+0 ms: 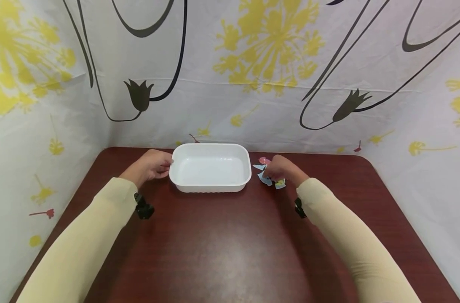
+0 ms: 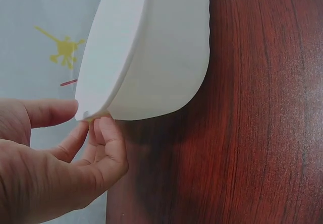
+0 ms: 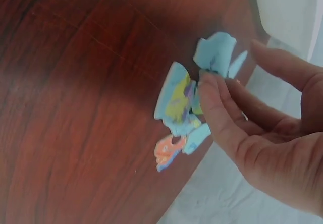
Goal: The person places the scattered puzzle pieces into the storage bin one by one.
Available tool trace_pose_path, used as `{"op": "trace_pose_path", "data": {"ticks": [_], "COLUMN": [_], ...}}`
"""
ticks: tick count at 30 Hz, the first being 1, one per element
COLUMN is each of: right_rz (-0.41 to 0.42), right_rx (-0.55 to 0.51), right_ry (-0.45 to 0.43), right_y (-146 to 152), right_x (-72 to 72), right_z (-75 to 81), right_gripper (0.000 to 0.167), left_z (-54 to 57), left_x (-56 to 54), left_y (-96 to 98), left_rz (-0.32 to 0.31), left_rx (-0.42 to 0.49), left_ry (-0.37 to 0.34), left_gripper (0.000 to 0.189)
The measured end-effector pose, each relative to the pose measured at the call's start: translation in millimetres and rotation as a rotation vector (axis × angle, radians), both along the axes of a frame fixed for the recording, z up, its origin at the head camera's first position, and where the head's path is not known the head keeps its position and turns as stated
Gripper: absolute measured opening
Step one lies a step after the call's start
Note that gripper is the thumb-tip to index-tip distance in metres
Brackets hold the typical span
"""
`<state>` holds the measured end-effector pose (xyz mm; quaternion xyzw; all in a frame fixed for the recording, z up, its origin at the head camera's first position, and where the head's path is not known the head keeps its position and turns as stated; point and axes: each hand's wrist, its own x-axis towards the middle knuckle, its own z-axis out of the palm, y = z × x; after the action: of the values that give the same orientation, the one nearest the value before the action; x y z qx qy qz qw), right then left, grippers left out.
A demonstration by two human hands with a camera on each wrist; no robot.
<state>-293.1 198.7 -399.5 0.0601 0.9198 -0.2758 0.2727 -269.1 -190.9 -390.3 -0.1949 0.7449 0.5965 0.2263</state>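
Observation:
A white rectangular dish (image 1: pixel 211 170) with rounded corners stands near the back of the table, and nothing shows inside it. My left hand (image 1: pixel 156 165) pinches its left end at the rim; in the left wrist view the thumb is on top of the rim and the fingers are beneath. To the right of the dish lie several small flat pieces (image 3: pixel 174 95) in light blue, yellow, orange and purple, with irregular edges like puzzle pieces. My right hand (image 1: pixel 279 168) reaches down over them. Its fingertips touch the group, the thumb stands apart, and part of the group is hidden behind the fingers.
The dark red wood-grain table (image 1: pixel 215 244) stretches toward me. A white cloth (image 1: pixel 199 101) with yellow and grey flower prints hangs behind the table and along both sides. Each wrist wears a small black device (image 1: pixel 143 207).

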Motion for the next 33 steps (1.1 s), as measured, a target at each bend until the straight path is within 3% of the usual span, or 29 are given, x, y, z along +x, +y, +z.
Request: {"op": "trace_pose_path", "data": {"ticks": [7,16,25,33], "right_rz": [-0.066,-0.017,-0.146,-0.186], "right_rx": [0.115,0.215,0.113,-0.001], "right_ry": [0.082,0.169,0.112,0.086], "right_y": [-11.4,-20.8,-19.1,-15.5], "right_x": [-0.2,8.8,3.8,2.6], "right_z": [-12.7,-17.2,-19.6,-16.8], "right_gripper": [0.023,0.019,0.013,0.016], "left_z": [-0.3,-2.5,-1.7,-1.8], "left_x": [1.5,0.6,2.0,0.7], "left_y": [0.2,2.1,2.7,2.9], "left_rz": [0.0,0.022,0.03,0.041], "left_rx": [-0.036,-0.075,-0.086,-0.09], "left_ry": [-0.006,0.011,-0.001,-0.005], "left_gripper": [0.045,0.044,0.043,0.042]}}
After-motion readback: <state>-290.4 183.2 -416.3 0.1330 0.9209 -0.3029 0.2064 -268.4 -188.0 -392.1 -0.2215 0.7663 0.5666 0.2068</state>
